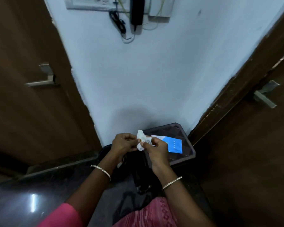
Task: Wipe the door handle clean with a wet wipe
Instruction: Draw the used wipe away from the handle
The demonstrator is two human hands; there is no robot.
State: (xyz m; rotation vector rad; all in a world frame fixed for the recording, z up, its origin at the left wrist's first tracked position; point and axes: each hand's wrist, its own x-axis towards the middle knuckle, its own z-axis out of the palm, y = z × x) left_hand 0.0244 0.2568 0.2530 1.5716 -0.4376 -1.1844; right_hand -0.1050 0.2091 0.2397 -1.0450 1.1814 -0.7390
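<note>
A crumpled white wet wipe [141, 138] is pinched between both hands low in the middle of the view. My left hand [123, 143] grips its left side and my right hand [157, 150] grips its right side. Just right of my hands, a blue wipe packet [173, 144] lies on a dark stool [185, 154]. A metal lever door handle [43, 79] sits on the brown door at the left. Another metal door handle [266, 95] sits on the brown door at the right. Both handles are well above and away from my hands.
A pale blue wall [146, 71] stands between the two doors. A switch plate, a black adapter [137, 10] and dangling cables hang at its top. The dark glossy floor [31, 202] spreads at the lower left.
</note>
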